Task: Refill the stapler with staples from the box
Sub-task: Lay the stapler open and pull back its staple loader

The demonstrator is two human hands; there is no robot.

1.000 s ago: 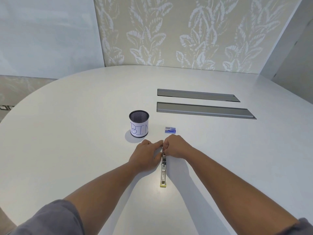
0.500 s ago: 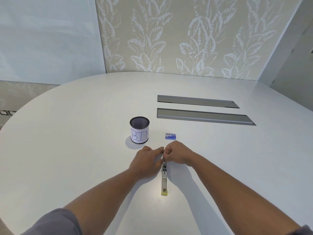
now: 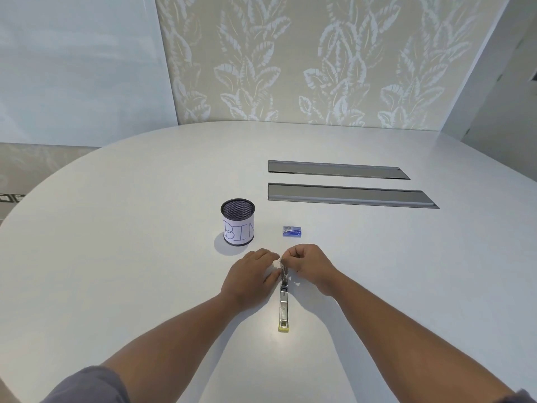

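A slim metal stapler (image 3: 284,303) with a yellow near end lies lengthwise on the white table (image 3: 116,257), pointing away from me. My left hand (image 3: 250,276) rests on the table against the stapler's far end, fingers curled on it. My right hand (image 3: 311,264) pinches the same far end from the right side. What the fingertips hold there is too small to make out. The small blue staple box (image 3: 292,230) lies closed on the table just beyond my right hand, apart from both hands.
A black mesh cup (image 3: 238,222) with a paper label reading BIN stands left of the box. Two long grey cable hatches (image 3: 348,194) are set into the table farther back. A leaf-patterned wall rises behind the table.
Both hands stay at the stapler's far end; the right hand's fingers have shifted slightly. The view has tilted a little, so everything sits lower in frame.
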